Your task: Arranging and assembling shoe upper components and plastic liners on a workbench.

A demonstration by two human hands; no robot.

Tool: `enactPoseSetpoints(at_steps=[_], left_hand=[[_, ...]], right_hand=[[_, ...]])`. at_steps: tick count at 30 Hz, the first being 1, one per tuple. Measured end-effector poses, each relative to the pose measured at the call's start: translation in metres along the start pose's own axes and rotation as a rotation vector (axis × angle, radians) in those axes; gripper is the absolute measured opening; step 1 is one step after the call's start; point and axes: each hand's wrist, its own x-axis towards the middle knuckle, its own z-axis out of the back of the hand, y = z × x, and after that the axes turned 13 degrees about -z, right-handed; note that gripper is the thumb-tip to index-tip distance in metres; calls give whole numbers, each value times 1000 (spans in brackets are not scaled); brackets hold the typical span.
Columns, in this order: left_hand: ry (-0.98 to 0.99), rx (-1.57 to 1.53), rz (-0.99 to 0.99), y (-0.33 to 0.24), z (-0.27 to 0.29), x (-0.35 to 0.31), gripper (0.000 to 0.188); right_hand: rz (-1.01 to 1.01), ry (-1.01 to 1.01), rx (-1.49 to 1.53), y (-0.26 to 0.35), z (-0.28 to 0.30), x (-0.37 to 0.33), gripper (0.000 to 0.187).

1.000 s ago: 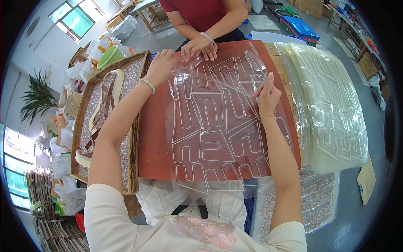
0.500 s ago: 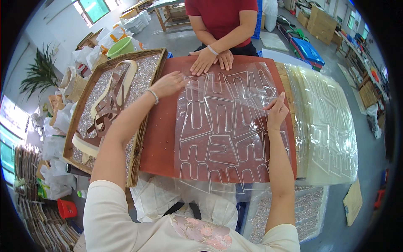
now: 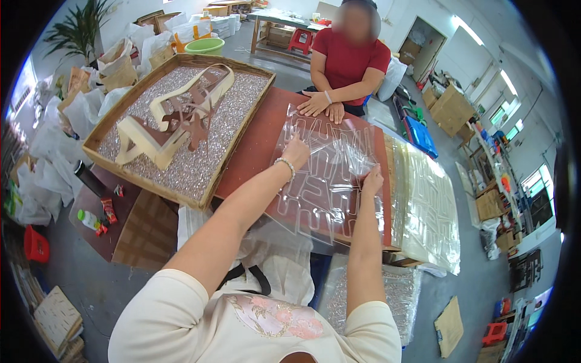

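Observation:
A clear plastic sheet (image 3: 315,199) with rows of pale, bent outlines on it lies over a red-brown board (image 3: 251,158). My left hand (image 3: 296,151) is on the upper left part of the sheet, its fingers closed on the film. At the right edge my right hand (image 3: 373,180) pinches the film, which is bunched and wrinkled beside the fingers. The sheet's near end hangs past the board's front edge. Across the board, a co-worker's crossed hands (image 3: 313,104) rest at the sheet's far edge.
To the left stands a wooden-framed tray (image 3: 241,156) with a glittery bottom, holding cream and brown cut strips (image 3: 195,115). More clear patterned sheets (image 3: 426,209) are stacked on the right. A black cylinder (image 3: 89,178) and a small bottle (image 3: 88,219) stand below the tray.
My left hand has come off the sheet's far left edge, moving inward and closing on the film. My right hand has drawn the right edge into wrinkles. The view has tilted up and shifted.

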Motion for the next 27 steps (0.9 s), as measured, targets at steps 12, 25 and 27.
enactPoseSetpoints(at_steps=[12, 25, 27], left_hand=[[-82, -14, 37, -46, 51, -126, 18], [-143, -163, 50, -52, 74, -214, 30], [-135, -157, 39, -50, 75, -223, 31]], right_hand=[[134, -95, -128, 21, 67, -74, 76], [242, 140, -85, 59, 153, -122, 67], [284, 122, -122, 54, 159, -124, 66]])
